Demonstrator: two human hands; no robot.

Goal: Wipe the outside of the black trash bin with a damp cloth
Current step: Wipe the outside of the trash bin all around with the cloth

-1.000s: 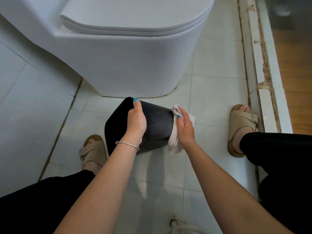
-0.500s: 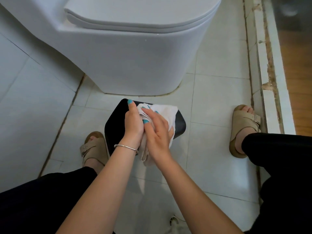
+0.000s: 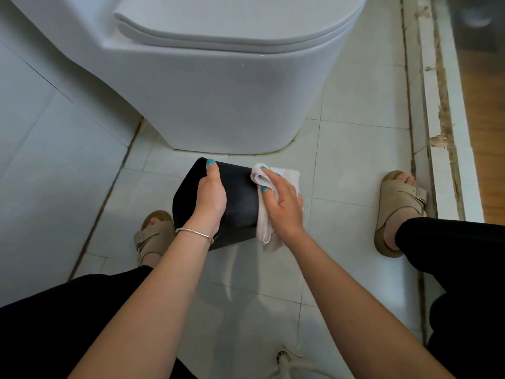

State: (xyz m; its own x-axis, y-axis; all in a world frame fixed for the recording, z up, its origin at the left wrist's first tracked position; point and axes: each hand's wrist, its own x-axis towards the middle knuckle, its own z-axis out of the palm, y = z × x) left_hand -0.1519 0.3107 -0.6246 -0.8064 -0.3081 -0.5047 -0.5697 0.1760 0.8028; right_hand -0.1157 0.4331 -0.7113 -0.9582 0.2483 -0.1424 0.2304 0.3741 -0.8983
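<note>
Head view — looking steeply down, close over the floor [image 3: 341, 165].

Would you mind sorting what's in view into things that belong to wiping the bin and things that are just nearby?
In the job:
black plastic trash bin
white damp cloth
left hand, gripping the bin
right hand, pressing the cloth

Just nearby:
white ceramic toilet
beige buckled sandals
thin silver bracelet

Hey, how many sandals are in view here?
2. One tan sandal is on the tiled floor left of the black trash bin, partly hidden by the forearm; the other tan sandal is far right, beside the door threshold.
</note>
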